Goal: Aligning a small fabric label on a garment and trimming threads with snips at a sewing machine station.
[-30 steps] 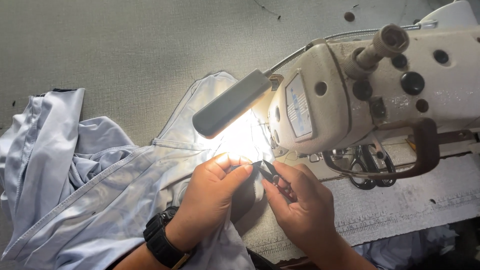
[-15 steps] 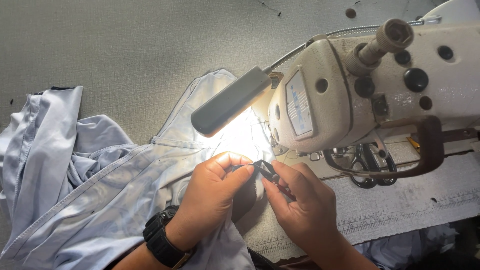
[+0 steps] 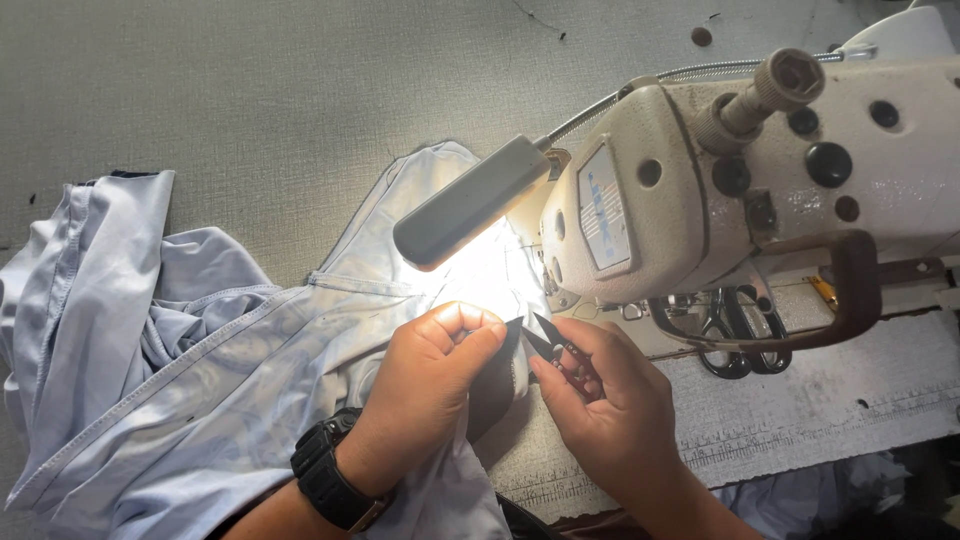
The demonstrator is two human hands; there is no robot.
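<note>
Pinching a fold of pale blue fabric [image 3: 250,400] between thumb and fingertips, the left hand [image 3: 425,385], curled tight, knuckles up, a black wristwatch [image 3: 330,480] strapped at the wrist. Gripping a small pair of thread snips [image 3: 550,345] just to the right, the right hand [image 3: 610,405], fingers wrapped round the handle, dark blades open a little and pointing at the pinched edge (touching it or only very near, hard to tell under the glare). Spread away to the left of the left hand, the rest of the blue garment, bunched in loose folds with stitched seams showing, one part running up past the fingers and under the lamp. Directly above both hands, a grey bar-shaped work lamp [image 3: 470,200] on a flexible metal neck, throwing a bright white patch on the cloth at the fingertips. Above and to the right of the right hand, the cream head of a sewing machine [image 3: 750,190], with dark knobs, a round thread post on top and a brown curved guard at the front. Just right of the right hand, below that guard, a pair of black-handled scissors [image 3: 740,340] lying on the machine bed. Beyond everything, a grey speckled tabletop [image 3: 250,90].
</note>
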